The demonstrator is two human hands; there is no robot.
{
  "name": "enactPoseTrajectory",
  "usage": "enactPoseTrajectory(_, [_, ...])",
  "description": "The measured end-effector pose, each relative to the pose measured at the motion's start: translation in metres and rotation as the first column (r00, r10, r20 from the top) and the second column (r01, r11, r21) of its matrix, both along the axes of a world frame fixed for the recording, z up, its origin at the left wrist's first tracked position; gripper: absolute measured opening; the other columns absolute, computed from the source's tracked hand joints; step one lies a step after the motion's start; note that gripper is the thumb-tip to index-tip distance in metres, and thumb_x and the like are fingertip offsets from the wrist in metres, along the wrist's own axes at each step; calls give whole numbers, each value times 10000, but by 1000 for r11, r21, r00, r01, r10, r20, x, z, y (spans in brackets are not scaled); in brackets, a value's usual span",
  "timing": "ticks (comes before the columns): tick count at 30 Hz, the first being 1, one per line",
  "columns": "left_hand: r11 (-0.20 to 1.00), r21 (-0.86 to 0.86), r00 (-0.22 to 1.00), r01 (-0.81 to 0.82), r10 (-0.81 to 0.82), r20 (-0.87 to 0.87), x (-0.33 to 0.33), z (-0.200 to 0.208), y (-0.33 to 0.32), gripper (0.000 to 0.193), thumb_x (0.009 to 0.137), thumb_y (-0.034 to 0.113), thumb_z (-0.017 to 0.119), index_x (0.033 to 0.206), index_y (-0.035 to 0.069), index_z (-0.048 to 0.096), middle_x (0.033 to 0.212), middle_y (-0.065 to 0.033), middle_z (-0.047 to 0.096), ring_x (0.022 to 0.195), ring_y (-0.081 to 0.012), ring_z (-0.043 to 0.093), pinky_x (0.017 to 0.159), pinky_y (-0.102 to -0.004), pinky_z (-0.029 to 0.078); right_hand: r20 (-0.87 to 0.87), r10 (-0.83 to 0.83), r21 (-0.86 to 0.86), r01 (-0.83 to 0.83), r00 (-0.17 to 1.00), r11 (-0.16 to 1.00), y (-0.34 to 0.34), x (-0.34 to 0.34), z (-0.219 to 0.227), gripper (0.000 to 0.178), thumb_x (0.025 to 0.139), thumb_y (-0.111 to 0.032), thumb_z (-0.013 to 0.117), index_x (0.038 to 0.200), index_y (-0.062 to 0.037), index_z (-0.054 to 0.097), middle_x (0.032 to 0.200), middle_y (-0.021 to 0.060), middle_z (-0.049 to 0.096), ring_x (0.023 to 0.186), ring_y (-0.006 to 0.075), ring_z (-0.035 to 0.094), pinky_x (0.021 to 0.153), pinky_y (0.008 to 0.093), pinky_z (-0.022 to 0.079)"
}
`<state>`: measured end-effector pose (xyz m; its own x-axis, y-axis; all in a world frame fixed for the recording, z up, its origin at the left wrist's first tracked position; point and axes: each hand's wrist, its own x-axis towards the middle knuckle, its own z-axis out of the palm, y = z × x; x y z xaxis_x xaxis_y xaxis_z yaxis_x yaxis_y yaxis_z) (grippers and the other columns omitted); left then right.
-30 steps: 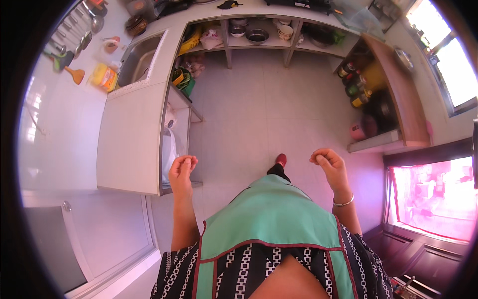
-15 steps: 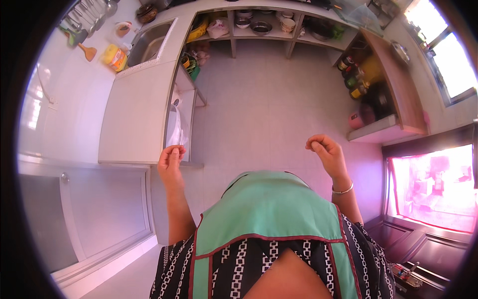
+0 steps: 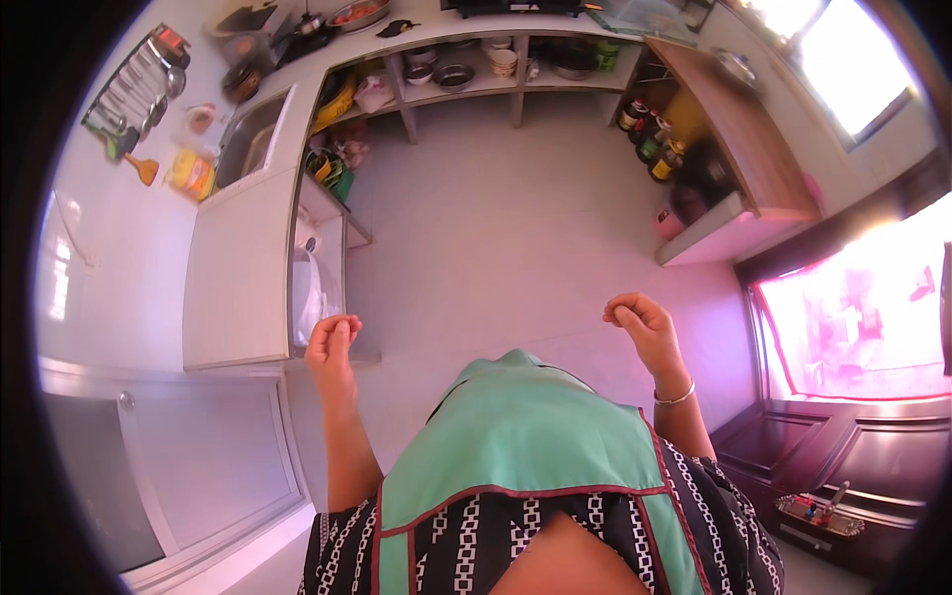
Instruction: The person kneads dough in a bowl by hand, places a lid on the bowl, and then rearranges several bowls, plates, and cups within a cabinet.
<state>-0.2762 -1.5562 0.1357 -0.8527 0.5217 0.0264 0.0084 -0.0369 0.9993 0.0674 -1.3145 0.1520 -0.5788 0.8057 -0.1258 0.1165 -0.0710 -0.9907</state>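
Both hands are raised in front of the green apron (image 3: pixel 535 426), one on either side of it. My left hand (image 3: pixel 333 342) has its fingers curled in and the thumb laid against them, with nothing seen in it. It is nearest the end of the white counter (image 3: pixel 238 268), in front of the lower shelf where a white plastic bag (image 3: pixel 309 297) lies. Over the floor to the right, my right hand (image 3: pixel 645 322) is closed the same way, thumb to fingertips, nothing showing between them. A silver bangle (image 3: pixel 676 394) circles the right wrist.
A sink (image 3: pixel 250 139) is set in the left counter, beside a yellow-labelled tub (image 3: pixel 190 175). Ladles (image 3: pixel 139 89) hang on the wall. Bowls (image 3: pixel 454 75) fill the far shelves. Bottles (image 3: pixel 653 139) stand in the right cabinet (image 3: pixel 729 129). A dark panelled door (image 3: pixel 853 456) is at right.
The view has swung a little right and up, so the far counter shows more and the room shifts left. Both hands stay raised and closed, slightly lower in the picture.
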Motion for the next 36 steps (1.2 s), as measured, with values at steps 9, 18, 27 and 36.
enactPoseTrajectory(9, [1000,0,999,23,-23,-23,35,12,3,127,920,101,538,958,9,618,929,-48,635,865,-121,596,812,-250,461,-45,-26,6,27,999,1000,10,34,4,136,911,-60,521,973,29,603,888,38,615,876,111,582,808,247,470])
enactPoseTrajectory(18, [1000,-13,1000,3,-4,-7,54,16,3,129,917,102,544,974,8,611,934,-47,630,866,-116,594,813,-242,456,-65,-13,27,15,998,1000,16,48,-3,146,918,-74,517,980,28,600,884,35,617,868,109,578,798,242,462])
enactPoseTrajectory(27, [1000,18,1000,22,-22,6,59,17,8,131,917,86,541,1001,4,600,941,-52,627,876,-122,597,829,-251,462,-60,-36,12,37,998,999,12,51,0,155,921,-86,526,996,26,601,898,42,621,872,116,588,800,245,467])
enactPoseTrajectory(36, [997,36,998,61,-61,-1,52,14,11,129,921,81,538,1001,0,599,946,-57,628,883,-126,599,837,-259,470,-63,-40,25,42,997,999,10,51,-6,154,928,-114,535,987,11,604,918,46,635,861,132,610,803,263,480])
